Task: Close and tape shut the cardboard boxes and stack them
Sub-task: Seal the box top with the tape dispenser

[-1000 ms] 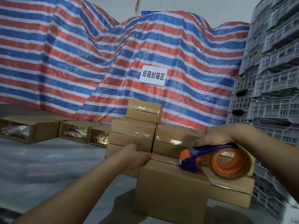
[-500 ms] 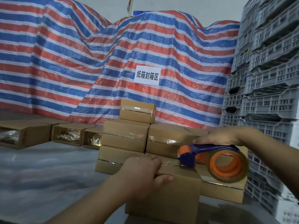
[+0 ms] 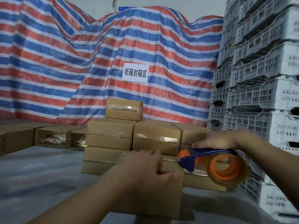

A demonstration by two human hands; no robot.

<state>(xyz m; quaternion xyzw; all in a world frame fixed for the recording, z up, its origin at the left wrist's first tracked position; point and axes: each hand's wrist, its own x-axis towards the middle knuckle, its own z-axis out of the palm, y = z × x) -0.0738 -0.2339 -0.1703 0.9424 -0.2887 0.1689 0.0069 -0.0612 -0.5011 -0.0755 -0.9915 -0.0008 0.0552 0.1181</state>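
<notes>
We worked on a grey floor [image 3: 40,175] before a striped tarp [image 3: 64,62] and stacked crates [image 3: 258,94]. Open boxes [image 3: 53,136] along its left edge held shiny bags. Our left hand [image 3: 144,168] lay flat, fingers spread, on a box [image 3: 155,199]; our right hand [image 3: 215,140] gripped the tape dispenser [image 3: 215,164].

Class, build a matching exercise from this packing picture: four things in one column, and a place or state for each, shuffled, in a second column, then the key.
Things
1. tape dispenser
2. left hand
3. white paper sign
4. open boxes

Places or states
A. fixed to the striped tarp
B. lying on their sides at far left, contents showing
C. held by the right hand
D. resting on top of the nearest box

Pairs: 1-C, 2-D, 3-A, 4-B
</notes>
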